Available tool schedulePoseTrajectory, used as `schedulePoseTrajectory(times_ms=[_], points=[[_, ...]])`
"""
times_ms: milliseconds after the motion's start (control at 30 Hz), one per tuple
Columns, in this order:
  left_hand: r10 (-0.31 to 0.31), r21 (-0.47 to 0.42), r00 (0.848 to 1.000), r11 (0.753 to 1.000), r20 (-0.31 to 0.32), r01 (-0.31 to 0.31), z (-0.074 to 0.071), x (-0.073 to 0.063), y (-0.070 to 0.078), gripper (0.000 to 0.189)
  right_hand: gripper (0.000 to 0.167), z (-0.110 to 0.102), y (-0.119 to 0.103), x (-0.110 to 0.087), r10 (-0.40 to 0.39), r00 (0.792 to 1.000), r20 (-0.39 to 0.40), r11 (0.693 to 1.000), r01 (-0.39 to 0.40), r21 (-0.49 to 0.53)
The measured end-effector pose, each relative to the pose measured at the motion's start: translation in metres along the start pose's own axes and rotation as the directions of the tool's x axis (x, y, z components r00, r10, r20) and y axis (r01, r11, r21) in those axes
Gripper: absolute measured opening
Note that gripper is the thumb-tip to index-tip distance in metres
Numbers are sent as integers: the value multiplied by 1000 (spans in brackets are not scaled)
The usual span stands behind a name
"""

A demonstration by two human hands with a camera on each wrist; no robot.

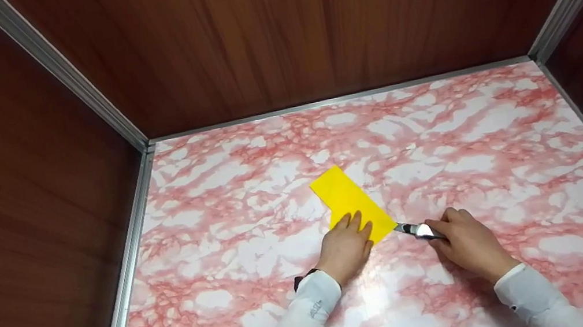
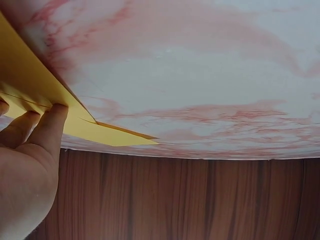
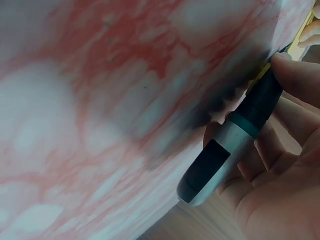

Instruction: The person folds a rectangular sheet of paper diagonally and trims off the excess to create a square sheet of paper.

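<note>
On the paper [image 1: 346,193]: left hand [image 1: 344,246], fingers outstretched. At its right corner: knife [image 1: 422,231], gripped by right hand [image 1: 469,245]. Below it: sleeve print [image 1: 316,309], illegible.

Booth-like workspace: wood-grain panels [image 1: 304,21], metal framing [image 1: 65,70]

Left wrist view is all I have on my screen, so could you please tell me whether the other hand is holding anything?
Observer: Yes, the right-hand grip holds what looks like a cutter.
Operator: Thank you; could you tell me where its tip is?
Observer: In the head view it is at the rightmost corner of the yellow sheet; I cannot tell whether the two touch.
Operator: My view cuts the sheet off, so may I ask what outline it has?
Observer: From the head camera, it is bent rather than a plain rectangle, with an inward corner on its left edge.
</note>
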State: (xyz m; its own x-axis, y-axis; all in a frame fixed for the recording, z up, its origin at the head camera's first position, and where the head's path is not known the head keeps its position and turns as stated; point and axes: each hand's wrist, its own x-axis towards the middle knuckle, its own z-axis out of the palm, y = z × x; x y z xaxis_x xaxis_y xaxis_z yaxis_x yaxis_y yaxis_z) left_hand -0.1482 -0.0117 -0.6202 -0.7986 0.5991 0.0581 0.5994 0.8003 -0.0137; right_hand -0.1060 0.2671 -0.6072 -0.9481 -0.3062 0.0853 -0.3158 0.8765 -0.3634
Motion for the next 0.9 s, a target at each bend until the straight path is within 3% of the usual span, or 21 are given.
schedulePoseTrajectory(times_ms=[533,900], points=[[12,14,1000,1000,-21,-11,1,-2,0,44,38,2,-4,4,-38,999,0,999,38,-16],[7,19,1000,1000,-4,-7,3,0,1,43,40,3,1,1,-18,999,-34,1000,17,-24]])
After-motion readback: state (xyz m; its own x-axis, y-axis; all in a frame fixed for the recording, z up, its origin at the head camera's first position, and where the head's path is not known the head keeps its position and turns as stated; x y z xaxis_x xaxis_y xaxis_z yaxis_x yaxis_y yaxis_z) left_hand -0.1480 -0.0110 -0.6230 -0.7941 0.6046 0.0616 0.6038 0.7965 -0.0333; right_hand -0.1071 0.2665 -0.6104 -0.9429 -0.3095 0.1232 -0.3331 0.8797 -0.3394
